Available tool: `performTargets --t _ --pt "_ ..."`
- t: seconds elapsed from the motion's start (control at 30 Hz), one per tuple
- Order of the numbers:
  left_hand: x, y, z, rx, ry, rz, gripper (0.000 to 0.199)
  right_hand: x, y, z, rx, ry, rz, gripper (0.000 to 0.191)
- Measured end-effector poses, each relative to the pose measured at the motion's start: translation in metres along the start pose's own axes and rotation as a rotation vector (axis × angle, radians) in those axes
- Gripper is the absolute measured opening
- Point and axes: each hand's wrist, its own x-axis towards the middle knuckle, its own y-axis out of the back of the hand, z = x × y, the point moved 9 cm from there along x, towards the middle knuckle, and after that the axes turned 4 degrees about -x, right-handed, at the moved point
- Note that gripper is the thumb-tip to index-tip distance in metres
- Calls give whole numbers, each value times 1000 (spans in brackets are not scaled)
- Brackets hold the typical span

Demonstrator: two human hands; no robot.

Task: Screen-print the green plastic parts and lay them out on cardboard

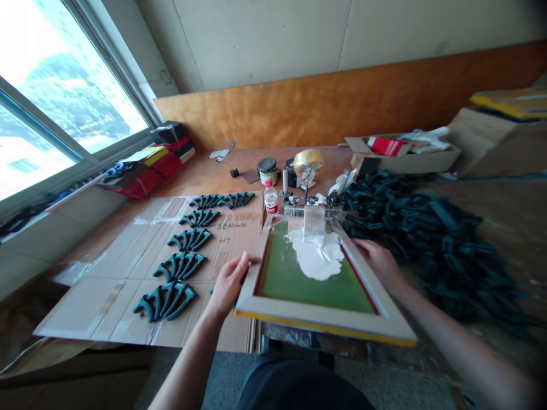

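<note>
A screen-printing frame (325, 328) with a green mesh (299, 290) lies in front of me, its near edge raised. White paste (318, 262) is spread on the far half of the mesh, and a pale squeegee blade (314, 221) stands in it. My left hand (231, 282) is at the frame's left side, thumb and fingers closed; what they hold is hidden. At the right side, my right hand (380, 262) has its fingers drawn together against the frame's edge, with the tips out of sight. Dark green curved strips (166, 302) lie in fanned groups on cardboard to the left.
Flat cardboard (115, 285) covers the table's left part. A heap of dark green strips (427, 239) lies at the right. Behind the frame are a metal clamp (307, 208), a bottle (270, 199), a jar (267, 169) and a tape roll (308, 159). An open box (410, 162) stands at the back right.
</note>
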Motion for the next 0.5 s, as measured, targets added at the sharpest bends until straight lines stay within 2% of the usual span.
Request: performTargets --t 0.03,0.1,0.17,0.2,0.27,0.33,0.4,0.5 --pt "-4 2 -31 23 70 -18 63 11 10 -3 14 6 41 37" --pt "-4 5 -81 80 127 -16 74 32 22 -26 21 81 100 47" --pt "1 8 -114 200 126 10 77 49 17 -61 -34 184 58 55" --pt "4 9 -123 280 120 23 73 53 7 -78 -78 219 -10 50" --pt "9 10 -131 434 110 31 65 52 -18 -99 -147 243 -175 28" --pt "11 10 -129 535 105 24 59 36 -36 -111 -173 273 -272 7" --pt "10 10 -125 592 110 21 55 10 -41 -119 -157 375 -287 12" --pt "8 9 -121 626 125 27 52 -28 -35 -128 -70 602 -300 23"
